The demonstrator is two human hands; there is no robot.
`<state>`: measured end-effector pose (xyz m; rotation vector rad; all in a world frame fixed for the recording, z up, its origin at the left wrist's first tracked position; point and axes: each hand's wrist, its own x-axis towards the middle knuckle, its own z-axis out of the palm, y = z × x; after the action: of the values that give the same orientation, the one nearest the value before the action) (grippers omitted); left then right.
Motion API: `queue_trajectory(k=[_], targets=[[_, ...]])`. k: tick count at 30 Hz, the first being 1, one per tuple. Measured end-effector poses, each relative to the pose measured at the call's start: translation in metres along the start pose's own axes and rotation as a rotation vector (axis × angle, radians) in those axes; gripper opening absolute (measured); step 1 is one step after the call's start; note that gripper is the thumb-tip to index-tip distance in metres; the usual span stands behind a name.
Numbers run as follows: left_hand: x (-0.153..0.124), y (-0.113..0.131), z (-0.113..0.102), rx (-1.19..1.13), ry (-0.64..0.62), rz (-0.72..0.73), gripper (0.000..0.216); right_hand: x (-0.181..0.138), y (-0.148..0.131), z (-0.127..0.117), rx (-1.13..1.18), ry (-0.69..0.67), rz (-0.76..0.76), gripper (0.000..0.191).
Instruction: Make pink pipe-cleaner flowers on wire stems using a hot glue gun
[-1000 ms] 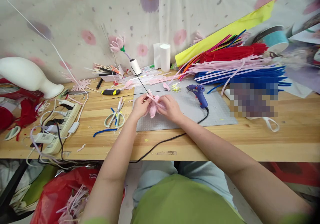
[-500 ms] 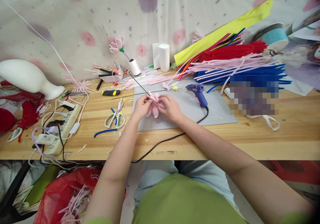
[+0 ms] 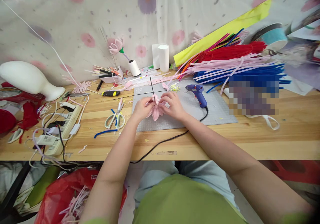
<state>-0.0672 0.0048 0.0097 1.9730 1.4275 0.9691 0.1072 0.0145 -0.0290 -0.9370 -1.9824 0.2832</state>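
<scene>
Between my hands, over the grey cutting mat (image 3: 175, 122), is a pink pipe-cleaner flower (image 3: 156, 112) with its petals pointing toward me. A dark thin stem (image 3: 152, 85) rises from its base, away from me. My left hand (image 3: 143, 109) pinches the flower's left side near the base. On the other side, my right hand (image 3: 174, 105) has its bent fingers on the right petals. A loose pink petal (image 3: 165, 86) and a yellow stamen cluster (image 3: 174, 87) lie just beyond my right hand. To the right rests a blue glue gun (image 3: 198, 94).
Scissors (image 3: 115, 119), a blue pipe-cleaner piece (image 3: 105, 133) and a utility knife (image 3: 110, 93) lie to the left. Further left is a power strip (image 3: 63, 127) with cables. Pipe-cleaner bundles (image 3: 232, 62) are piled at the back right. The glue gun's cord (image 3: 162, 142) runs across the table front.
The flower has turned, so its stem now points more upright instead of leaning to the left. My right hand's fingers have shifted and lifted slightly along the petals.
</scene>
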Motion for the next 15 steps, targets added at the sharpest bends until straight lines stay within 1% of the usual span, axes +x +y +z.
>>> queue_trajectory(k=[3,6,8,11,15], targets=[[0.001,0.005,-0.003,0.003,-0.038,0.053,0.009,0.004,0.008,-0.004,0.097,-0.061,-0.001,0.013],[0.002,0.010,-0.006,-0.001,-0.015,0.080,0.005,0.007,0.018,-0.008,0.200,-0.135,-0.022,0.017],[0.004,0.015,-0.007,-0.015,-0.043,0.060,0.005,0.008,0.023,-0.011,0.260,-0.193,-0.034,0.017],[0.008,0.024,-0.009,-0.062,-0.124,0.026,0.007,0.011,0.027,-0.017,0.320,-0.254,-0.045,0.017],[0.015,0.032,-0.008,-0.101,-0.165,-0.025,0.012,0.015,0.027,-0.022,0.344,-0.263,-0.019,0.019]])
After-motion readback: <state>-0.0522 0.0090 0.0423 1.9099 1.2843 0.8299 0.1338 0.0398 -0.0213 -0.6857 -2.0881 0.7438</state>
